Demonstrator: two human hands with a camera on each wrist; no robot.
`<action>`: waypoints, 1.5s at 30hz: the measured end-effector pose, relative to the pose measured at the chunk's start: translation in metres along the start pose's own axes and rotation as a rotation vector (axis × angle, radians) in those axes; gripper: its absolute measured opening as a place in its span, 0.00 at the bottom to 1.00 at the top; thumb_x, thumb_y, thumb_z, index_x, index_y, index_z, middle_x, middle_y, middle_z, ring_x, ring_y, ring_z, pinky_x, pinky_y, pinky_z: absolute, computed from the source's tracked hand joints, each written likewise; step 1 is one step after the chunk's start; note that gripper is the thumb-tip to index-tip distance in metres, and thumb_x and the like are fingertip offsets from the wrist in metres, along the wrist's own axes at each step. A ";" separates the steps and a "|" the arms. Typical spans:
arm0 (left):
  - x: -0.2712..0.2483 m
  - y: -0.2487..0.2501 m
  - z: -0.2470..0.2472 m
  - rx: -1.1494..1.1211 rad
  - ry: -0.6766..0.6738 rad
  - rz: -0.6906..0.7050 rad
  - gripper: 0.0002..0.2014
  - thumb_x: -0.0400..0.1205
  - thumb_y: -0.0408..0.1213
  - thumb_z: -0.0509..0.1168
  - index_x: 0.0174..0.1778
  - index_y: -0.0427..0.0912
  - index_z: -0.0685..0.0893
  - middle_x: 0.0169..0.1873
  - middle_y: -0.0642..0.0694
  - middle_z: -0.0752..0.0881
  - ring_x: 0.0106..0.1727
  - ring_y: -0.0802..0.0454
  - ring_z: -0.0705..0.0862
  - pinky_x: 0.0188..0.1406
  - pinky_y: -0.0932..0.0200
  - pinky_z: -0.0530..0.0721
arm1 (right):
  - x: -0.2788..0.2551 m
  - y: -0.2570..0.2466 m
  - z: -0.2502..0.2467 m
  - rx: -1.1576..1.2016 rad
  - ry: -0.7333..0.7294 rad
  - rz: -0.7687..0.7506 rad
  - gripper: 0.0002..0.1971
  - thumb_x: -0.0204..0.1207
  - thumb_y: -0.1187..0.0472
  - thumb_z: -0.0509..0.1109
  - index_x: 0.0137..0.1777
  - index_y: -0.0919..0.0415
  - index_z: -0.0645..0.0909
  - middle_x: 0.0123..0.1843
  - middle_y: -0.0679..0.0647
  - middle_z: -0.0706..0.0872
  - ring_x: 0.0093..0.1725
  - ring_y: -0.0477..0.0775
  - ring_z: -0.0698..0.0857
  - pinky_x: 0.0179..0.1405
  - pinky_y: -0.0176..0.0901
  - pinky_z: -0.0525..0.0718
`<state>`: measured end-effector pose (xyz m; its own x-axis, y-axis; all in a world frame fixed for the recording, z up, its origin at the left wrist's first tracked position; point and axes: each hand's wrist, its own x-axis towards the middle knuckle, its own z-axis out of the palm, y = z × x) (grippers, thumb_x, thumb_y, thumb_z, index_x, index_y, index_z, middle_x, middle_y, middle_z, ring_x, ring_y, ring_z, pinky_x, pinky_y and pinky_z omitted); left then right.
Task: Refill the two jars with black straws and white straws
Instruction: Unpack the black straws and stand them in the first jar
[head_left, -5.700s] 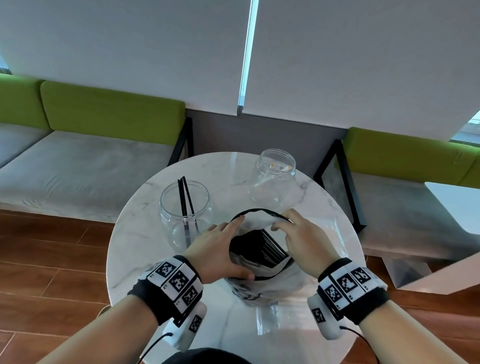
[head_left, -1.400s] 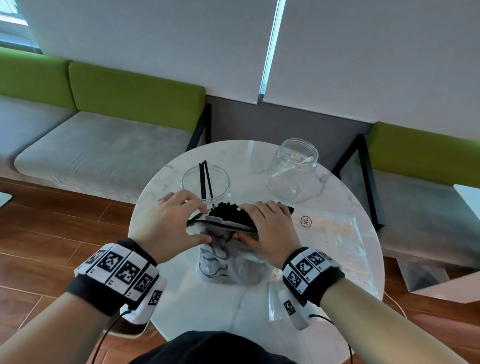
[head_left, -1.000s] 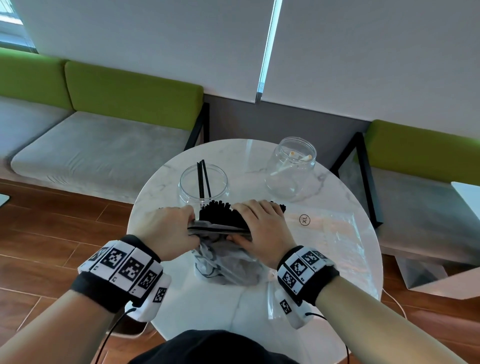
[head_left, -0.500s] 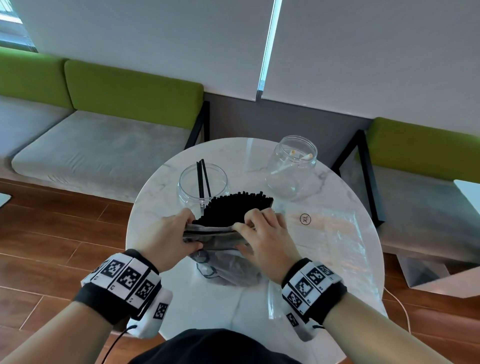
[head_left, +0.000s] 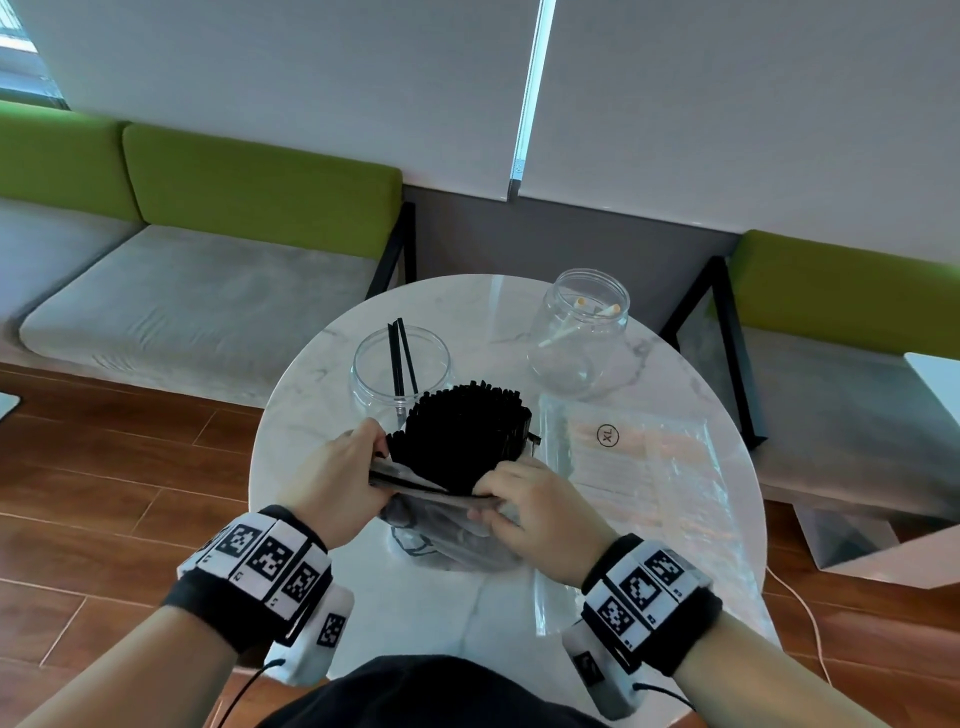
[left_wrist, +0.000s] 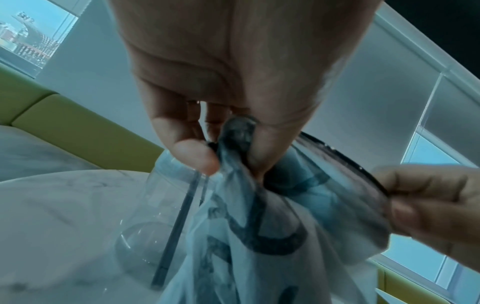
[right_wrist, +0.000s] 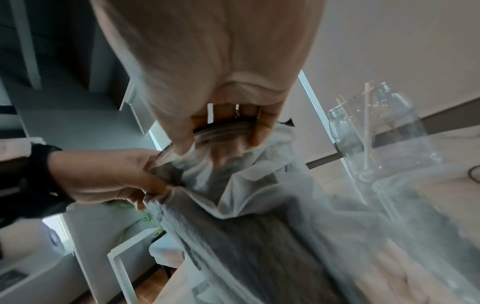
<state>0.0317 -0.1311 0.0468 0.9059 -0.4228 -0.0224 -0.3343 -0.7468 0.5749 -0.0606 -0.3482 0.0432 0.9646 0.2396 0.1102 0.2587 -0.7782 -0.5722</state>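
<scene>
Head view shows black straws (head_left: 462, 431) sticking up from a plastic bag (head_left: 447, 535) at the table's (head_left: 322, 410) middle. Left hand (head_left: 340, 480) and right hand (head_left: 540, 512), knuckles up, each pinch the bag's rim. Both jars (head_left: 400, 374) stand toward the far edge.

The only text that reads clearly is "XL" inside a thin black circle, printed on the clear plastic packet of pale straws (head_left: 649, 462) that lies flat on the round white marble table (head_left: 322, 415). The translucent plastic bag (left_wrist: 259, 236) bears large dark printed strokes, too crumpled and blurred to read. The black-and-white square coded markers on the black wristbands (head_left: 270, 558) carry tiny characters too small to read.
</scene>
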 end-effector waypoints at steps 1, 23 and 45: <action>0.000 0.001 0.000 -0.007 0.003 -0.010 0.15 0.68 0.27 0.68 0.43 0.45 0.70 0.33 0.54 0.74 0.34 0.51 0.74 0.30 0.70 0.69 | -0.001 0.001 0.002 0.018 -0.007 -0.001 0.11 0.79 0.50 0.65 0.48 0.56 0.84 0.42 0.45 0.82 0.46 0.45 0.77 0.49 0.33 0.73; -0.013 -0.003 0.023 -0.191 0.127 0.066 0.28 0.62 0.16 0.70 0.31 0.54 0.64 0.38 0.52 0.72 0.33 0.53 0.72 0.32 0.70 0.71 | 0.001 0.010 0.008 -0.144 0.014 0.075 0.18 0.67 0.49 0.78 0.51 0.58 0.81 0.57 0.49 0.75 0.56 0.50 0.75 0.55 0.42 0.79; -0.001 -0.003 0.017 -0.213 -0.197 -0.224 0.34 0.61 0.47 0.75 0.63 0.53 0.74 0.45 0.51 0.85 0.44 0.50 0.85 0.46 0.47 0.86 | 0.011 0.016 0.015 -0.135 0.140 0.241 0.18 0.72 0.44 0.74 0.57 0.53 0.84 0.52 0.43 0.83 0.46 0.48 0.85 0.44 0.42 0.84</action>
<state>0.0276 -0.1379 0.0312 0.8760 -0.3672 -0.3127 -0.0527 -0.7172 0.6949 -0.0468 -0.3490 0.0228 0.9943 -0.0362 0.1006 0.0170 -0.8751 -0.4836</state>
